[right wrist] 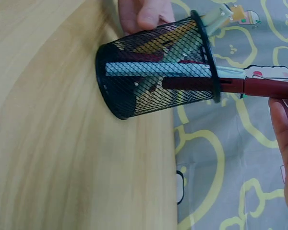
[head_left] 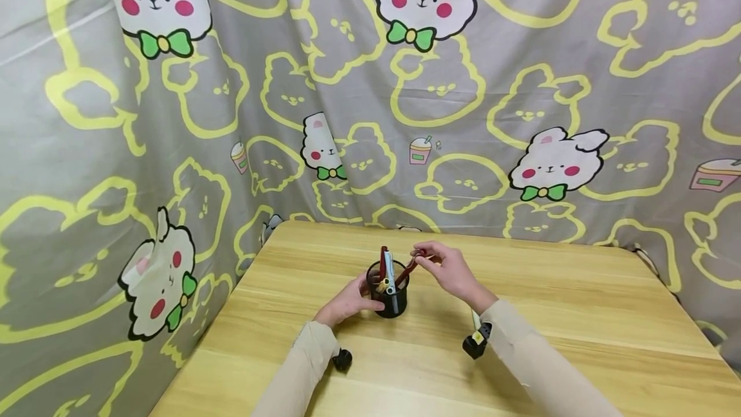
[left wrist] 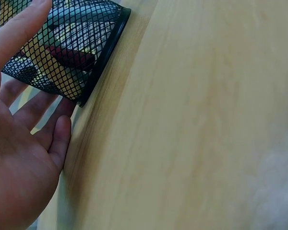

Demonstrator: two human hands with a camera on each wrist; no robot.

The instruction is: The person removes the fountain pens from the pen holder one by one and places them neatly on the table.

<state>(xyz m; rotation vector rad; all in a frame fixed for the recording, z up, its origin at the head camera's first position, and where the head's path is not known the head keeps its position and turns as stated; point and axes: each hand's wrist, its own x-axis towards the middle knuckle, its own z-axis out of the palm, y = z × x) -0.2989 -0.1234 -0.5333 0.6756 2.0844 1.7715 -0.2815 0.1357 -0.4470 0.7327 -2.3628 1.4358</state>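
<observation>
A black mesh pen holder (head_left: 395,305) stands upright on the wooden table. My left hand (head_left: 349,300) holds it from the left side, thumb across the front and fingers behind. In the left wrist view the fingers curl beside the mesh near the base rim (left wrist: 105,55). My right hand (head_left: 450,270) pinches the upper end of a dark red pen (right wrist: 266,88). That pen leans to the right, its lower part still inside the mesh. Also in the holder are a light blue pen (head_left: 390,269), a second red pen (head_left: 383,255) and something yellowish (right wrist: 237,12).
The wooden table (head_left: 567,333) reaches back to a grey curtain (head_left: 359,95) with cartoon animals. More curtain hangs along the left side. Small black cameras (head_left: 476,343) are strapped at both wrists, just above the tabletop.
</observation>
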